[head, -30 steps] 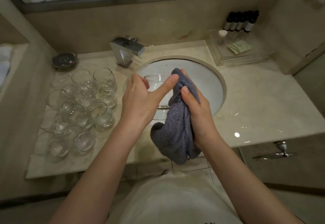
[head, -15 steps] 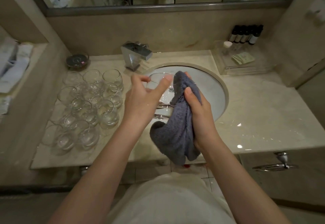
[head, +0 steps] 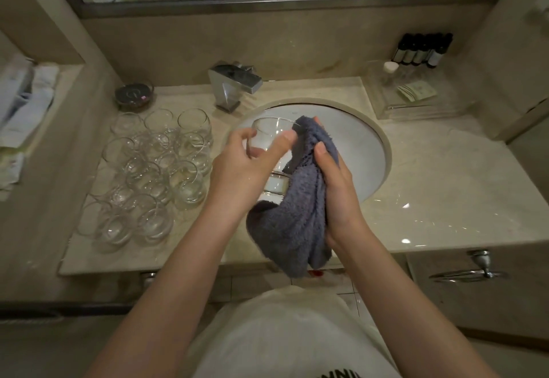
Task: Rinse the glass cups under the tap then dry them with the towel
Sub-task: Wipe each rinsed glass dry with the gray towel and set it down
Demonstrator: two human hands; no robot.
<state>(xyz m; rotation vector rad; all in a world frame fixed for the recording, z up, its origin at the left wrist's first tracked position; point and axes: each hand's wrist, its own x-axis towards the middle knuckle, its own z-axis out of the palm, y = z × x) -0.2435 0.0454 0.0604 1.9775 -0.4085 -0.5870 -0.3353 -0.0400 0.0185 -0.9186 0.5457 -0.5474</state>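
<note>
Drying | my left hand [head: 240, 166] grips clear round glass cup [head: 271, 137] over white sink [head: 368, 152] to catch drips | right hand [head: 332, 181] clenches grey terry towel [head: 294, 214] against rim, wiping

Clear glass cup [head: 271, 137] tilted over the sink, grey towel [head: 294, 217] pressed against its side; more glass cups [head: 154, 169] clustered upright on bench.

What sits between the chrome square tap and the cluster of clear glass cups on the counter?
In the head view, only bare beige marble counter separates the chrome square tap from the cluster of clear glass cups. The dark round dish sits further left.
</note>
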